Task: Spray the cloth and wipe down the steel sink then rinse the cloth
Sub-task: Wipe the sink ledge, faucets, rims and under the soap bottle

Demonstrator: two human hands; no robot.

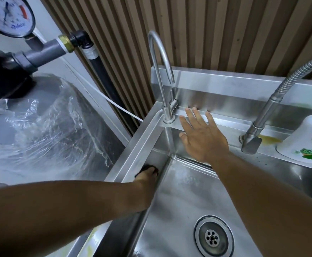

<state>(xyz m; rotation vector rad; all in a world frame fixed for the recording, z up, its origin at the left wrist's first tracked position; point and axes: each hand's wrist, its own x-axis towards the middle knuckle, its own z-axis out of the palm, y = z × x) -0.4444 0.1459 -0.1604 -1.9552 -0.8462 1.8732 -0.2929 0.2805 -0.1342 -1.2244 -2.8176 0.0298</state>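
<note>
The steel sink [179, 193] fills the lower middle of the view, its round drain [213, 236] near the bottom. My left hand [147, 176] presses a dark cloth [146, 167] against the sink's left inner wall, just below the rim; most of the cloth is hidden under my fingers. My right hand [201, 136] lies flat with fingers spread on the back rim, beside the base of the thin gooseneck tap [160, 71]. It holds nothing.
A second tap with a flexible metal hose [268, 108] stands at the back right. A white Dettol container [309, 140] sits beside it. To the left are a plastic-wrapped grey tank [46, 127] and a pressure gauge [9, 15]. Ribbed wooden panelling runs behind.
</note>
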